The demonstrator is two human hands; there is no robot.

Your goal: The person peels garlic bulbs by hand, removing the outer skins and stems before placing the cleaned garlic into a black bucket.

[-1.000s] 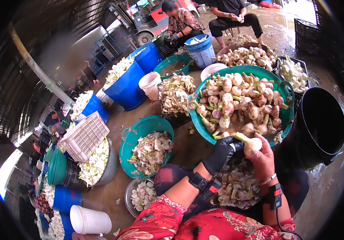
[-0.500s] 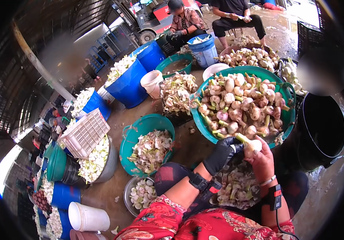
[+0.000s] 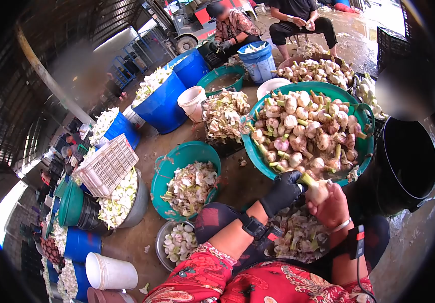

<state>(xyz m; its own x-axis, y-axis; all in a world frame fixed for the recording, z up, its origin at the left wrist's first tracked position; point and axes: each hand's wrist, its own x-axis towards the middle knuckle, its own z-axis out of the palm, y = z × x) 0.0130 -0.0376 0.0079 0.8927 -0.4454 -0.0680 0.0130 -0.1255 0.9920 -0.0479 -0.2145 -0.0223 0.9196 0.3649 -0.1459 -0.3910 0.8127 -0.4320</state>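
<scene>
My right hand (image 3: 331, 206), bare, grips a garlic bulb (image 3: 319, 192) with its green stem pointing up and to the left. My left hand (image 3: 284, 193) wears a black glove; its fingers are curled closed beside the stem. What those fingers hold is hidden. Both hands are just in front of a green tub (image 3: 255, 160) heaped with untrimmed garlic bulbs (image 3: 298, 131). Beneath the hands, a pile of garlic peelings (image 3: 301, 237) lies between my knees.
To the left stand a green tub of peelings (image 3: 159, 188) and a metal bowl of garlic (image 3: 181, 243). A black bucket (image 3: 408, 164) is at the right. Blue barrels (image 3: 161, 108) and a pale crate (image 3: 107, 165) stand further left. Two people sit working at the back.
My gloved left hand has turned and come closer to the stem. The bulb has tilted and shifted slightly, and my right hand has turned around it.
</scene>
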